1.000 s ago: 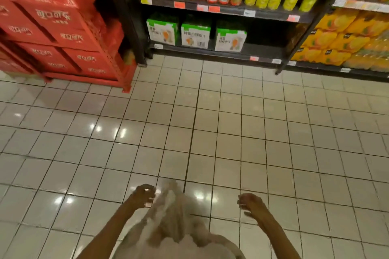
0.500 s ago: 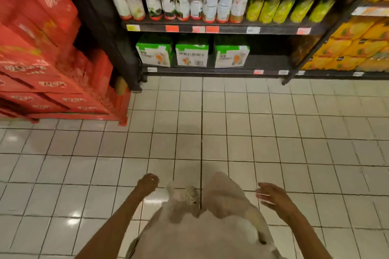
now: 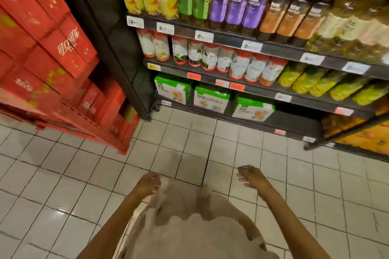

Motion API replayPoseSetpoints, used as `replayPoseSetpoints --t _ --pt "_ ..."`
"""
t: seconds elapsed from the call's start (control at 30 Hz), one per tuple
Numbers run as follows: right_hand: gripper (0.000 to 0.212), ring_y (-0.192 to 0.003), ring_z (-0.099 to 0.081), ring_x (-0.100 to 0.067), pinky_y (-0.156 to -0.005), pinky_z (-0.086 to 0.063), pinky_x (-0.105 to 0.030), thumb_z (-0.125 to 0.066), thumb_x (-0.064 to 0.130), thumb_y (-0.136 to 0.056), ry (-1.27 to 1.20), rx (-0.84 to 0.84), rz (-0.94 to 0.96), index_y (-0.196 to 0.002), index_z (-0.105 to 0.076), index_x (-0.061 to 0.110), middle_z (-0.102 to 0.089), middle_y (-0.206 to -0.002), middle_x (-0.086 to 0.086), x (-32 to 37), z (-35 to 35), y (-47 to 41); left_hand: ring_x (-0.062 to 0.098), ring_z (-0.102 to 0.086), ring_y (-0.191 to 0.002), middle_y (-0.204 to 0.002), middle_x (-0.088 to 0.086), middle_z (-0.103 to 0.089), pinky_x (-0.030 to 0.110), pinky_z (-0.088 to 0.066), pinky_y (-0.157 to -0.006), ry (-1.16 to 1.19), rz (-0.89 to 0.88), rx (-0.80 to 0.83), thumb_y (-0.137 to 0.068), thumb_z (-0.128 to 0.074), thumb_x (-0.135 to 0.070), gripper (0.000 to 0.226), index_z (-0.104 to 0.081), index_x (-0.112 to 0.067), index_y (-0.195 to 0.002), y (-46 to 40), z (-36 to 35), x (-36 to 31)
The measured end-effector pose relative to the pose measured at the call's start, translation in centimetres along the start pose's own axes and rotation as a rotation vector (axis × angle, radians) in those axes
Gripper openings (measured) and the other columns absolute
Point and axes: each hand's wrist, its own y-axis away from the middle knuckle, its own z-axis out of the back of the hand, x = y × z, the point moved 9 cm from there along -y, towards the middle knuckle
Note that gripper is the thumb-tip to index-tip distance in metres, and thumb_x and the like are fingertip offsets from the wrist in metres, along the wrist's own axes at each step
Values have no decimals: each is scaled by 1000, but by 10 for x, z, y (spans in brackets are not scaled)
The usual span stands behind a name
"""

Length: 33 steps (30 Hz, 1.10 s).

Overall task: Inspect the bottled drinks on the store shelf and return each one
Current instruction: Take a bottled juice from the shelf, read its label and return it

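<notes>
A dark store shelf [image 3: 280, 47] stands ahead with rows of bottled drinks. The upper row has bottles with green [image 3: 192, 0], purple [image 3: 236, 4] and orange [image 3: 292, 17] labels. Below it stand red-capped white-labelled bottles [image 3: 210, 57] and yellow-green bottles [image 3: 324, 83]. Green-and-white cartons [image 3: 211, 99] sit on the bottom shelf. My left hand [image 3: 147, 183] and my right hand [image 3: 251, 176] hang low over the tiled floor, fingers loosely curled, holding nothing, well short of the shelf.
A stack of red drink cases [image 3: 52, 54] fills the left side beside the shelf's end post [image 3: 101, 44]. Orange packs [image 3: 362, 134] fill a second shelf at the far right. White floor tiles [image 3: 63, 174] lie between me and the shelf.
The view has moved closer to the shelf and tilted up, so a higher row of bottles now shows. Both hands stay low and hold nothing.
</notes>
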Motion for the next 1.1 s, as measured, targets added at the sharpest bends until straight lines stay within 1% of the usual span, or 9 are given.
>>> replayPoseSetpoints --t 0.1,0.23,0.33,0.43,0.63,0.7,0.8,0.97,1.1 --pt "13 -87 -58 -18 -71 -43 -24 -55 13 -97 81 80 79 -109 -58 11 -64 -104 -13 75 -17 -22 10 -61 -45 -78 12 -56 18 -41 -42 138 75 -117 -98 -47 -6 9 -53 1 -101 -17 40 -3" --pt "22 -91 -63 -20 -72 -45 -24 -56 9 -95 95 123 260 -117 -59 11 -69 -103 -9 188 -27 -45 22 -63 -63 -86 17 -61 25 -47 -55 298 75 -199 -97 -50 -10 18 -61 3 -103 -61 82 -67" --pt "26 -94 -65 -21 -81 -49 -29 -54 7 -96 34 169 419 -119 -56 18 -71 -106 -9 288 -46 -50 16 -60 -61 -86 16 -61 23 -46 -52 348 -127 -248 -99 -43 -7 26 -59 5 -115 -96 131 -176" --pt "28 -93 -66 -18 -84 -50 -30 -56 5 -93 -41 169 617 -117 -58 20 -73 -100 -4 394 -76 -40 14 -60 -77 -104 15 -63 24 -45 -68 367 -437 -263 -100 -40 -8 30 -54 0 -124 -106 188 -308" --pt "33 -98 -64 0 -82 -51 -16 -61 8 -91 -52 145 1073 -117 -55 26 -65 -111 4 591 -150 22 0 -57 -83 -103 -3 -60 12 -49 -65 373 -837 -300 -98 -46 -8 36 -45 -7 -133 -86 265 -497" --pt "37 -105 -60 -3 -86 -50 -15 -64 7 -89 7 108 1191 -121 -53 22 -62 -118 2 640 -177 41 0 -55 -92 -119 -2 -54 7 -48 -66 353 -876 -305 -97 -49 -10 45 -36 -11 -140 -88 275 -529" --pt "42 -118 -52 -8 -94 -45 -16 -65 10 -89 99 68 1325 -128 -51 17 -56 -127 -1 700 -212 62 11 -44 -123 -144 5 -39 18 -40 -90 311 -921 -332 -95 -53 -11 57 -26 -13 -145 -93 284 -564" --pt "44 -127 -45 -13 -105 -39 -27 -63 10 -91 218 -38 1545 -133 -48 9 -49 -136 -5 782 -255 89 17 -31 -138 -152 5 -30 23 -31 -99 325 -939 -399 -93 -56 -11 64 -22 -13 -147 -111 300 -604" --pt "42 -122 -50 -16 -99 -41 -23 -64 12 -91 374 21 1492 -131 -51 10 -53 -133 -6 774 -303 59 24 -35 -136 -149 12 -32 28 -35 -105 241 -819 -404 -90 -60 -11 69 -22 -5 -147 -150 294 -601"
